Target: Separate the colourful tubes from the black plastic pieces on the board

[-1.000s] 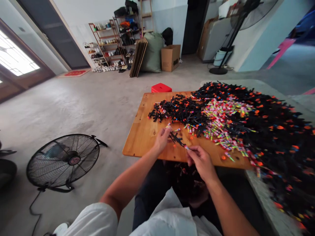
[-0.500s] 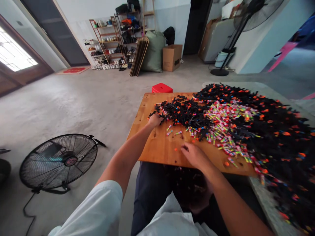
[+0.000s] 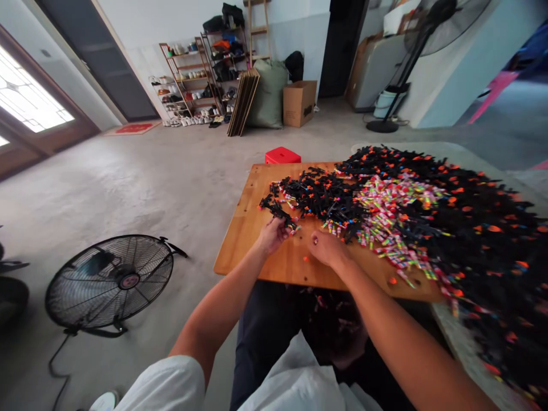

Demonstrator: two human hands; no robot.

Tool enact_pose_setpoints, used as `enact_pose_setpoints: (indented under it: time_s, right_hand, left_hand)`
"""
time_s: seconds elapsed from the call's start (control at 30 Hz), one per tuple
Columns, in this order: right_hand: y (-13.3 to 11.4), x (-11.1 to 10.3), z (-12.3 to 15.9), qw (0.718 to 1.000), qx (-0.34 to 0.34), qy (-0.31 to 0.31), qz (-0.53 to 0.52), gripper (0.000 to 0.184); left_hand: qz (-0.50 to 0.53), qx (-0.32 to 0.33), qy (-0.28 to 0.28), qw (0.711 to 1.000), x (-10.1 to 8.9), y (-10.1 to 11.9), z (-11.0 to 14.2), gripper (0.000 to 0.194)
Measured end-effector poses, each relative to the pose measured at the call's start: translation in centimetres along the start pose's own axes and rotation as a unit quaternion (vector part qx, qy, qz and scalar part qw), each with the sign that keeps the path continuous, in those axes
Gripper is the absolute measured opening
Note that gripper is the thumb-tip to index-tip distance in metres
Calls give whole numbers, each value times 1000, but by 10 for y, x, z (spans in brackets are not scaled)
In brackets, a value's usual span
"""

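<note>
My left hand (image 3: 274, 236) is closed on a black plastic toy gun (image 3: 277, 212) at the left end of a dark pile. Small colourful bits show by its fingertips. My right hand (image 3: 329, 249) hovers over the wooden board a little to the right, fingers curled; whatever they hold is hidden. Beyond both hands spreads the pile of black toy guns (image 3: 329, 197) with orange and blue parts. Small tubes with pink, white and yellow wrapping (image 3: 385, 200) lie heaped beside it. One loose orange piece (image 3: 306, 258) rests on the board below my right hand.
The wooden board (image 3: 244, 251) lies across in front of my lap. A larger black heap (image 3: 492, 240) covers the right side. A floor fan (image 3: 124, 282) stands to the left, and a red stool (image 3: 282, 155) behind the board. Shoe racks (image 3: 188, 80) line the far wall.
My left hand has drawn back from the pile's edge, bringing a black toy gun with it. My right hand has moved slightly up and left, towards it, with its fingers curled in.
</note>
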State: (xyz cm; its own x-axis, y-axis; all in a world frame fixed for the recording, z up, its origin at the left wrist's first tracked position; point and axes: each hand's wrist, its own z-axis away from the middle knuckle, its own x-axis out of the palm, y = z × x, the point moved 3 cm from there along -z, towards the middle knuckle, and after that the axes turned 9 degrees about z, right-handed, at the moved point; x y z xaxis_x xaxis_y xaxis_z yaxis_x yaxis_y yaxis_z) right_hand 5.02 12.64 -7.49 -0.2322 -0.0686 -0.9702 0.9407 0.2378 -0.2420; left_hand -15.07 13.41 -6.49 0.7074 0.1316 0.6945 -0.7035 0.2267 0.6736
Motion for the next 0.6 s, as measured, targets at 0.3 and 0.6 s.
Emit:
enact_pose_setpoints:
  time_s: [0.3, 0.6]
  right_hand:
    - [-10, -10, 52, 877, 53, 142, -456, 32]
    - [-8, -21, 63, 799, 73, 117, -585, 47]
  left_hand:
    - [20, -30, -15, 999, 21, -24, 18, 20]
    - [14, -15, -59, 998, 42, -40, 36, 28]
